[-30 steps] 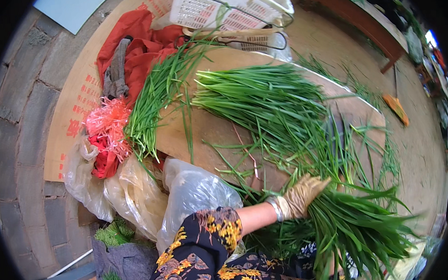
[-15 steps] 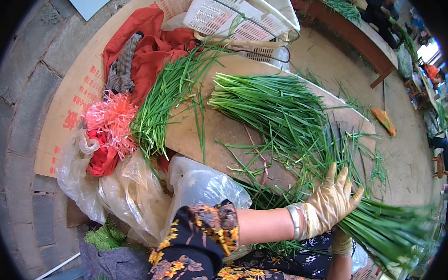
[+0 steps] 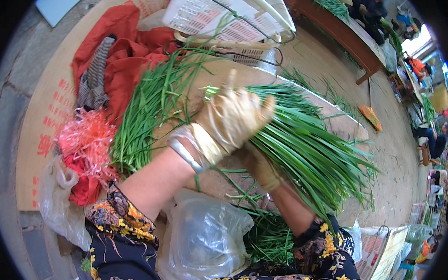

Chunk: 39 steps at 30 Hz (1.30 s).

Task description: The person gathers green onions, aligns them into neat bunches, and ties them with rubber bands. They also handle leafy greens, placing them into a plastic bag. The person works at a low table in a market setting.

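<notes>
A bunch of garlic chives (image 3: 310, 150), long flat green leaves, slants to the lower right over the board (image 3: 344, 123). My right hand (image 3: 263, 171), in a thin yellowish glove, is closed round the bunch from below, near its stem end. At the stem end too is my left hand (image 3: 233, 118), gloved, with a metal bangle at the wrist. One of its fingers points up; the others are blurred or hidden, so its grip does not show. Behind the hands more chives (image 3: 282, 92) lie on the board. A looser pile of chives (image 3: 141, 114) lies to the left.
Pink plastic ties (image 3: 87, 139) and a red cloth (image 3: 128, 59) lie at the left. A clear plastic bag (image 3: 203, 232) is near me. White crates (image 3: 217, 13) stand at the back. An orange broom head (image 3: 369, 117) rests on the floor. People (image 3: 371, 5) sit farther off.
The held bunch has come up from the lower right onto the board, with my right hand round it. My left hand has moved left and up to its stem end. The view has shifted slightly.
</notes>
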Available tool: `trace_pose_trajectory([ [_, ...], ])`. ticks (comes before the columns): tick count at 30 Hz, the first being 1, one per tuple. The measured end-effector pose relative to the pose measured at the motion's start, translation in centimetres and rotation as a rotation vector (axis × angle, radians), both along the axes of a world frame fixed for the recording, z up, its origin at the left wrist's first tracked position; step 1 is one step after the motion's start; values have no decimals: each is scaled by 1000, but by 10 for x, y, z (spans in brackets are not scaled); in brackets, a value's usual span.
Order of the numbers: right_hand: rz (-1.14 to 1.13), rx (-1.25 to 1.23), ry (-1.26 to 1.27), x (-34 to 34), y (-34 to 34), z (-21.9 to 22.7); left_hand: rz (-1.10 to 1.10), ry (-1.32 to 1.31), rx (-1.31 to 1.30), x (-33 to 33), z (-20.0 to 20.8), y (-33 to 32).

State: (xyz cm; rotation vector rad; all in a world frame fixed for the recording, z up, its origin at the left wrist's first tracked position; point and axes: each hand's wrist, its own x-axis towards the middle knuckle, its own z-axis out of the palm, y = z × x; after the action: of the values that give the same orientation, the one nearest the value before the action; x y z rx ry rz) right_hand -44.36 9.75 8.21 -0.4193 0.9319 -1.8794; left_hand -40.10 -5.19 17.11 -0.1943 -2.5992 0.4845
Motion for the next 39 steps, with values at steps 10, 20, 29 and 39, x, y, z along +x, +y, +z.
trace_pose_trajectory([
  [10, 320, 341, 605, 15, 24, 72, 357, -193, -18, -22, -75, -32],
  [20, 96, 725, 2004, -84, -47, 30, 250, -171, 537, 33, -48, -56],
  [29, -9, 559, 2061, -94, -35, 4, 301, 339, 1055, 122, -67, -57],
  [39, -172, 601, 2656, -86, -33, -9, -158, 139, 598, -8, -53, 6],
])
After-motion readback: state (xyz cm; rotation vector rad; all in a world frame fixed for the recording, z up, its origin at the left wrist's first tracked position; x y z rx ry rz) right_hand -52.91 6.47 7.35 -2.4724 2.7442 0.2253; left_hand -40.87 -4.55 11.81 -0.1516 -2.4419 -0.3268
